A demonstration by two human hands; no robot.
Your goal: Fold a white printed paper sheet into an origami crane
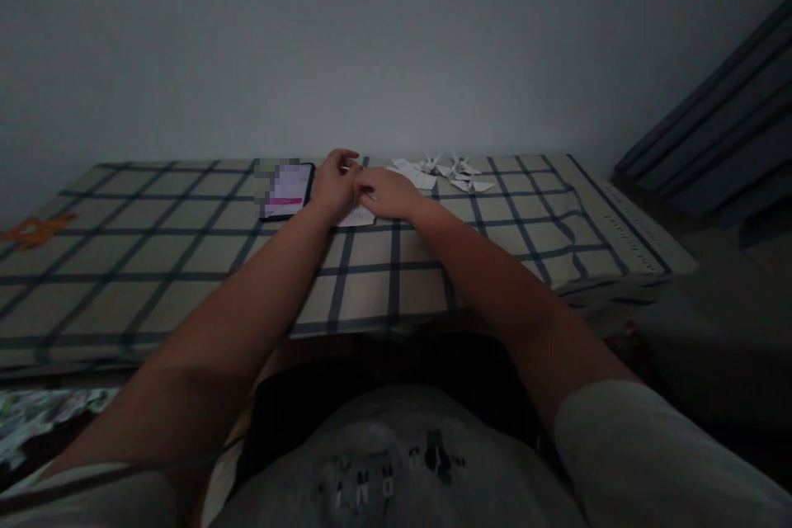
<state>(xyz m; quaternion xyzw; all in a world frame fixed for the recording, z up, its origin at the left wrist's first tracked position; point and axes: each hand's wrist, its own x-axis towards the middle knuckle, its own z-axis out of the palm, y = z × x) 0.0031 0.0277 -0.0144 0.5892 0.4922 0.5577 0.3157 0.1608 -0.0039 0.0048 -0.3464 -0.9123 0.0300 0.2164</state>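
A piece of white paper (359, 218) lies on the checked cloth under both my hands, its near edge showing. My left hand (336, 186) is on its left side, fingers bent and closed on the paper. From the right, my right hand (388, 192) meets it with curled fingers, pinching the same paper. My hands hide most of the paper, so its folds cannot be made out. Just right of my right hand is another white paper piece (416, 174), beside several folded paper cranes (471, 184).
A phone (289, 188) with a lit screen lies left of my left hand. The checked tablecloth (371, 297) covers the table, which meets a plain wall (396, 41). An orange object (38, 231) lies at the far left. A dark curtain (718, 91) hangs at the right.
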